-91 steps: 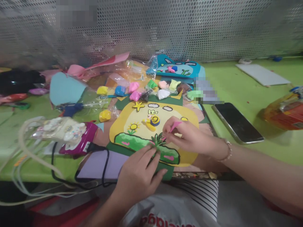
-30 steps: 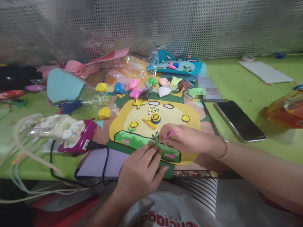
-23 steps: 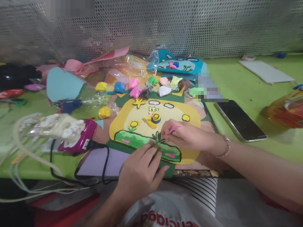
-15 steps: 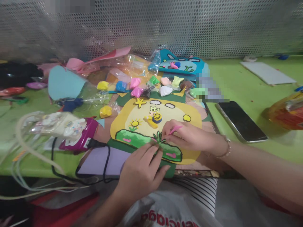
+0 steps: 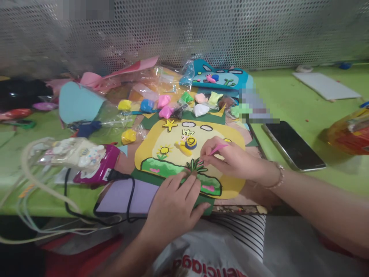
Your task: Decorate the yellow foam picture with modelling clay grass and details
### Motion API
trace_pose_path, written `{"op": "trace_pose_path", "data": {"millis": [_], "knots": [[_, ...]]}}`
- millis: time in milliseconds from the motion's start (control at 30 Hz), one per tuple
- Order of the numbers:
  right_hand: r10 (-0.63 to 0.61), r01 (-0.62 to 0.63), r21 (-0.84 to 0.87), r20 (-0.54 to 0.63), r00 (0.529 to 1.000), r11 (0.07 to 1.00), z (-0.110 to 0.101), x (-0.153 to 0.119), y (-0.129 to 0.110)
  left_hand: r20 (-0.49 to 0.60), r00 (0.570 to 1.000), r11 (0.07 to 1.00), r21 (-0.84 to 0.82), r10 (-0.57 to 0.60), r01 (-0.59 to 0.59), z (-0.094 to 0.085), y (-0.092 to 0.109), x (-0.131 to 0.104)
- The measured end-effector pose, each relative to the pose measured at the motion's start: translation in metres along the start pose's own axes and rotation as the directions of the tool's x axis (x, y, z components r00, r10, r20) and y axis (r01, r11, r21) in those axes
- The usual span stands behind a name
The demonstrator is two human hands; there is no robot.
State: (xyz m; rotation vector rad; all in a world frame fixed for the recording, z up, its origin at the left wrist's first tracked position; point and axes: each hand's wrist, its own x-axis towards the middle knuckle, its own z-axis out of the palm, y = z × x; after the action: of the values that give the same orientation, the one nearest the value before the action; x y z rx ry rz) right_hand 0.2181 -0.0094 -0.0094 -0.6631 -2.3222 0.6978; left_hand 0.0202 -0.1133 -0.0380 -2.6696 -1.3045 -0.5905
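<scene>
A yellow craft picture (image 5: 230, 188) lies in front of me, with a clay snail (image 5: 188, 144), a star (image 5: 170, 124) and a green clay strip (image 5: 164, 168) on it. My left hand (image 5: 178, 204) rests flat on its lower edge, fingers stretched out, fingertips by a dark-outlined green clay plant (image 5: 197, 166). Between the thumb and fingers of my right hand (image 5: 227, 156) is a thin pink modelling tool (image 5: 219, 148). Its tip is hidden by my fingers, just above and right of the plant.
Behind the picture lie several bagged clay lumps (image 5: 201, 110) and a blue craft picture (image 5: 221, 82). A phone (image 5: 294, 145) and an orange-red container (image 5: 351, 132) are at the right. On the left sit a purple device (image 5: 98, 165) with cables, a blue glue gun (image 5: 88, 127) and purple paper (image 5: 123, 196).
My right hand has lifted slightly up and right with the pink tool, so more of the green plant shows. My left hand has shifted a little to the right.
</scene>
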Motion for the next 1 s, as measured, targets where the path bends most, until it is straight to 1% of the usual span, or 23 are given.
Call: {"op": "trace_pose_path", "data": {"millis": [167,333,467,633,867,1000], "knots": [[0.006,-0.006,-0.019,-0.011,1.000,1.000,-0.0032,0.0004,-0.0023,0.010,1.000,1.000,0.011,0.021,-0.021,-0.0014,-0.0005,0.0017],[-0.003,0.002,-0.053,-0.014,1.000,0.999,-0.0060,-0.0006,-0.0025,0.037,0.999,1.000,0.019,0.011,-0.012,-0.0025,0.0007,0.0031],[-0.027,0.028,-0.040,0.018,0.999,0.999,-0.0037,0.0004,-0.0034,0.058,0.998,0.997,0.071,-0.002,-0.002,-0.0020,0.0021,0.0028],[0.015,-0.012,-0.051,0.070,0.997,0.999,-0.0007,0.0013,-0.0052,0.080,0.995,0.994,0.098,-0.060,0.052,-0.0011,0.0026,0.0020],[0.042,-0.038,-0.040,0.100,0.994,0.998,-0.0012,0.0023,-0.0061,0.097,0.992,0.994,0.075,-0.081,0.074,-0.0014,0.0022,0.0032],[0.057,-0.054,-0.036,0.093,0.994,0.998,0.0005,0.0015,-0.0054,0.106,0.991,0.995,0.067,-0.082,0.075,-0.0012,0.0018,0.0035]]}}
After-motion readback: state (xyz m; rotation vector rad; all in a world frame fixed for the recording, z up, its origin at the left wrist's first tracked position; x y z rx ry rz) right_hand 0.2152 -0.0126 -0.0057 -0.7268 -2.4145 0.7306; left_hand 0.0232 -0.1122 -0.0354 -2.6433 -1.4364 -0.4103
